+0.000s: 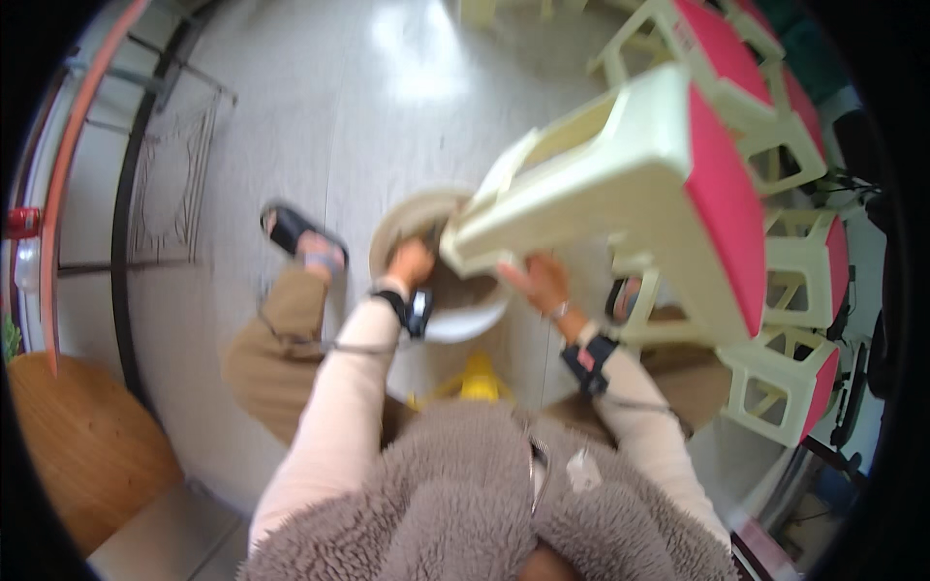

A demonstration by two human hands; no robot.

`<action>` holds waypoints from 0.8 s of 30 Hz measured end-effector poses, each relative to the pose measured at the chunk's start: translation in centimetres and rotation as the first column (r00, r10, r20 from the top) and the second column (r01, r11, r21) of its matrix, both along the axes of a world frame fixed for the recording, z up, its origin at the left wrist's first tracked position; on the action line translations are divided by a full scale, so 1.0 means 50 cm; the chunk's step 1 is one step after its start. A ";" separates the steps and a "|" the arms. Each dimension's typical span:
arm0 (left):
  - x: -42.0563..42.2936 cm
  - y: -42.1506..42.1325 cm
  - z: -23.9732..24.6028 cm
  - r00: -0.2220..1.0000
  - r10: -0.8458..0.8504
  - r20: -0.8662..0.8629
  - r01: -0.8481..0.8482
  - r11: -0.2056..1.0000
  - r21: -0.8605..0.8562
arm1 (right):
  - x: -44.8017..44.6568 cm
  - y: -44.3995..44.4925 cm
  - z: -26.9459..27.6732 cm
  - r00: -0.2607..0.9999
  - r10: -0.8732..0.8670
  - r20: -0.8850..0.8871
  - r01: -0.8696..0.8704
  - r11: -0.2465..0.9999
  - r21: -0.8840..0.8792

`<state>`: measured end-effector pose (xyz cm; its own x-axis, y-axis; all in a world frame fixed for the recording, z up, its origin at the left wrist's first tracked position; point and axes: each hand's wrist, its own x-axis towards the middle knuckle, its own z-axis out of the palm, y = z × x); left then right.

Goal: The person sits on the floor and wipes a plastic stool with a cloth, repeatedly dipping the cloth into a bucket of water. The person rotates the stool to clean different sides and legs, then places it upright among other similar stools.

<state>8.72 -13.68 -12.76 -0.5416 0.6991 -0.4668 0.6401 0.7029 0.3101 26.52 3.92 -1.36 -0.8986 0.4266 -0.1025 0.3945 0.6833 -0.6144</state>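
Observation:
A cream plastic stool (581, 196) with a pink seat lies tilted on its side over a round basin (472, 323) between my feet. Its leg ends reach above the basin, whose inside looks brownish. My left hand (413, 261) is down inside the basin beside a leg end, its fingers curled around something dark and blurred that I cannot name. My right hand (541, 283) is at the lower edge of the stool, thumb apart from the fingers; whether it grips the stool is unclear. Both wrists wear dark strapped devices with cables.
More cream stools with pink seats (726, 58) stand at the right, one (788, 385) near my right knee. A yellow object (478, 378) is below me. A round wooden surface (87, 450) is at the lower left, and a dark metal frame (134, 181) runs along the left.

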 end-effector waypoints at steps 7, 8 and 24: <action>0.059 0.007 -0.099 0.930 -0.169 0.326 0.263 0.925 -0.273 | 0.001 -0.013 0.018 0.965 -0.099 -0.242 0.093 0.995 -0.034; 0.058 0.001 -0.112 0.959 -0.185 0.215 0.256 0.891 -0.374 | 0.004 -0.011 0.020 0.977 -0.094 -0.191 0.089 0.995 -0.033; -0.001 -0.016 0.042 0.113 0.028 0.993 -0.918 0.385 0.094 | 0.006 -0.008 0.002 0.971 -0.019 -0.239 0.018 1.000 -0.002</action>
